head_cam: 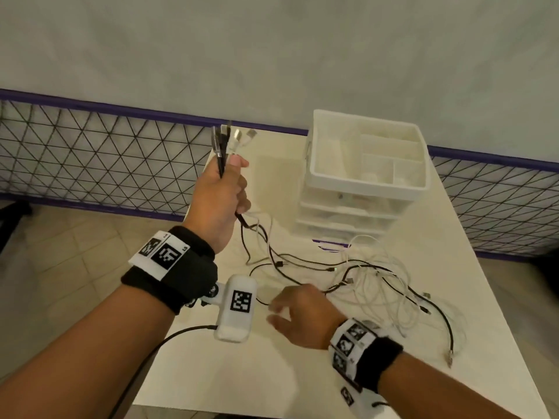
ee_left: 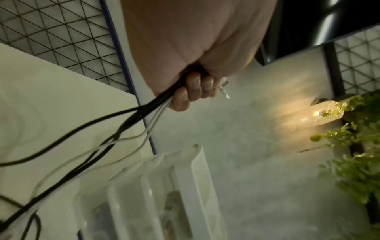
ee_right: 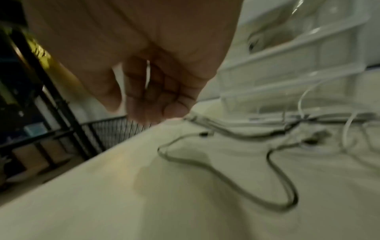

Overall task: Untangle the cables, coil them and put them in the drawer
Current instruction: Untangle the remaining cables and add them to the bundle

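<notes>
My left hand (head_cam: 220,192) is raised above the table's left edge. It grips a bundle of black and white cables (head_cam: 225,140) whose plugs stick up out of the fist. In the left wrist view the fingers (ee_left: 193,91) curl round the cables (ee_left: 131,116). The cables run down to a tangle (head_cam: 378,276) spread on the white table (head_cam: 272,373). My right hand (head_cam: 299,313) hovers low over the table beside a black cable (ee_right: 277,175), with the fingers (ee_right: 152,91) loosely curled and nothing seen in them. A white drawer unit (head_cam: 363,164) stands behind the tangle with its top tray bare.
The wrist camera box (head_cam: 237,306) hangs under my left wrist, close to the right hand. A wire mesh fence (head_cam: 106,155) runs behind the table. Tiled floor (head_cam: 75,237) lies off the table's left edge. A plant and a lamp (ee_left: 329,112) show on the wall.
</notes>
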{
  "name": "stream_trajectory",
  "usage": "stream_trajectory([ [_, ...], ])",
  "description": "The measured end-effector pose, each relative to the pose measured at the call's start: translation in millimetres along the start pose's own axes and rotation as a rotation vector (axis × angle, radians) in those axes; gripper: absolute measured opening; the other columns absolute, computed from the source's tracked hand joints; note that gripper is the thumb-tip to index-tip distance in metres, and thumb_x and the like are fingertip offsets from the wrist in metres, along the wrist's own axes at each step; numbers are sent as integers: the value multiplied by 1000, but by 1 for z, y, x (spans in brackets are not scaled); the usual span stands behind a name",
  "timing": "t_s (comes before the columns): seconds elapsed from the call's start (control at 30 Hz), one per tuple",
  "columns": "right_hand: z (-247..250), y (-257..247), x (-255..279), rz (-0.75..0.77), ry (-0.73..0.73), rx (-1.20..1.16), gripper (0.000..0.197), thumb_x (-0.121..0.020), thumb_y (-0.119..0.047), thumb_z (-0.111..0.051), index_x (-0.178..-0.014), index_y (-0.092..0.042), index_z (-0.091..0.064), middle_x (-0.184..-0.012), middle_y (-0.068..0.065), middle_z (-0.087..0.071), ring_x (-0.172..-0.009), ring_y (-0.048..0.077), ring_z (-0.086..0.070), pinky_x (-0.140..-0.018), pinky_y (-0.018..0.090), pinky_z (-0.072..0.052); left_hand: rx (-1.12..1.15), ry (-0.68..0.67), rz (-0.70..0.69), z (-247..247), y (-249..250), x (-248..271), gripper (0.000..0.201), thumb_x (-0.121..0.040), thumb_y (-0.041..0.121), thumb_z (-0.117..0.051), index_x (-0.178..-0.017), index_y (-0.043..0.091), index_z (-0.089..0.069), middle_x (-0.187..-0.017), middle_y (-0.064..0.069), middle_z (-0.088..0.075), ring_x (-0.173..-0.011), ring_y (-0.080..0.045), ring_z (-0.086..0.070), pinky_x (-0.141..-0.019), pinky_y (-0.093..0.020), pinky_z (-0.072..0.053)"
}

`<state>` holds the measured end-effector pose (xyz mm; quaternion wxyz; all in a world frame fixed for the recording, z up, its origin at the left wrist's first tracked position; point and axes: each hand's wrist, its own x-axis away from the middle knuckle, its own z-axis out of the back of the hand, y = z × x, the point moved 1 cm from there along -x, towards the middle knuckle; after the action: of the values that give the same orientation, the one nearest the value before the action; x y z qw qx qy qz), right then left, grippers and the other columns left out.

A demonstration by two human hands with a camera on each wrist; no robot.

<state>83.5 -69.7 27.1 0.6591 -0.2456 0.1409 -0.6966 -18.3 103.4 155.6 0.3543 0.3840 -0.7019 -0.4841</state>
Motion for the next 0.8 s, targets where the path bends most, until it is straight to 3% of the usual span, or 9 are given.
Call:
stream_trajectory([
  [0.07,-27,0,-10,-211,-193,24,60,-96,-40,-56,-149,-18,-41,-153,4,-44,-130,26,-53,-110,39,-43,43,-4,-44,-1,9,-1,19,-104,30,-45,-100,16,-56,-63,6,-32,-51,-7,-29,-50,-23,-34],
  [0.13,-42,3,-22,-314,-207,98,65,-98,-39,-54,-153,-19,-28,-159,5,-26,-131,32,-49,-108,42,-43,45,-30,-77,-5,13,1,16,-103,29,-48,-99,15,-54,-60,7,-31,-50,-8,-29,-51,-23,-35],
  [0.27,-50,-3,-19,-213,-271,304,30,-101,-32,-45,-124,-18,-58,-130,10,-53,-117,31,-51,-99,44,-42,-98,11,-27,-2,6,5,20,-102,31,-50,-93,15,-58,-48,11,-34,-46,-8,-32,-54,-26,-34],
  [0.33,-35,-4,-9,-168,-238,102,23,-101,-29,-47,-109,-17,-65,-111,10,-67,-104,26,-56,-95,37,-41,-148,53,42,7,-4,5,22,-103,29,-49,-93,14,-62,-48,10,-33,-45,-9,-32,-53,-27,-33],
  [0.47,40,2,5,-252,146,-466,19,-100,-21,-58,-93,-16,-75,-70,-10,-66,-56,-5,-53,-62,10,-38,-181,82,195,22,-31,6,23,-104,20,-46,-92,9,-62,-59,2,-40,-45,-10,-31,-45,-23,-28],
  [0.57,100,2,15,-358,447,-729,22,-101,-15,-55,-97,-7,-76,-44,-23,-54,-44,-7,-52,-55,11,-32,-213,-1,343,11,-43,17,25,-103,26,-51,-94,6,-62,-50,7,-35,-39,-7,-23,-39,-21,-19],
  [0.67,132,-17,16,-299,708,-731,20,-100,-20,-58,-98,-19,-78,-54,-12,-66,-49,10,-57,-53,30,-42,-195,-168,466,-17,-45,31,54,-92,60,-52,-91,8,-63,-51,6,-39,-40,-9,-21,-42,-24,-16],
  [0.73,129,-36,12,-190,697,-651,20,-99,-21,-59,-101,-24,-78,-80,0,-78,-68,15,-69,-71,34,-57,-96,-286,509,-38,-44,36,69,-83,77,-47,-88,11,-67,-58,3,-47,-40,-8,-22,-43,-25,-17],
  [0.8,108,-49,10,-46,584,-524,22,-100,-21,-57,-110,-23,-76,-80,-1,-77,-67,9,-68,-72,34,-59,29,-273,495,-54,-40,35,56,-87,68,-52,-77,16,-67,-60,4,-49,-42,-7,-30,-45,-24,-23],
])
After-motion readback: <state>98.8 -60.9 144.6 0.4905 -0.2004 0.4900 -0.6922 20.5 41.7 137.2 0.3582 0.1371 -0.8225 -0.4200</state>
